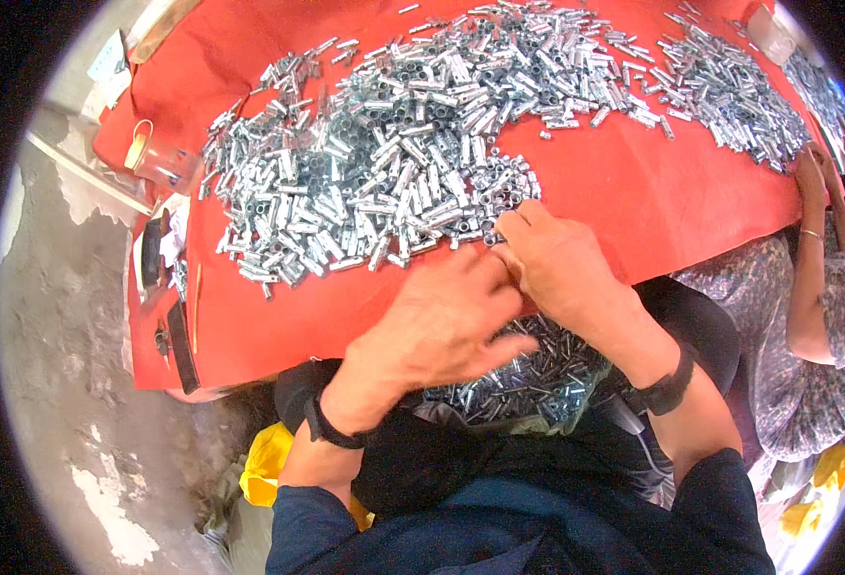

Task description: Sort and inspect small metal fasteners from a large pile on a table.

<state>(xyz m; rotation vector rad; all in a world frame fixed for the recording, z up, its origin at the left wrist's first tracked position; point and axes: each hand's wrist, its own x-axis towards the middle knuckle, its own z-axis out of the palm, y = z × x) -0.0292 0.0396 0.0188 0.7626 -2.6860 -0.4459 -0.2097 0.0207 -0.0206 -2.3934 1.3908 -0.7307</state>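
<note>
A broad heap of small shiny metal tubes (413, 182) lies on the red cloth in front of me. At its near edge is my right hand (566, 264), fingers bent and pressed together by a few short tube ends; whatever is in the pinch is hidden. My left hand (441, 321) hovers just beside it, over the cloth's front edge. It is a little blurred, with its thumb stretched away from the fingers, and no piece shows in it. Beneath both hands, at my lap, a clear plastic bag (576, 379) holds many thin metal pieces, partly covered by my hands.
A second heap of tubes (739, 96) lies at the far right, where a co-worker's hands (810, 182) rest near it. On the left of the red cloth (633, 192) are a clear plastic jar (168, 168), a dark flat bar (182, 345) and a thin stick (197, 307).
</note>
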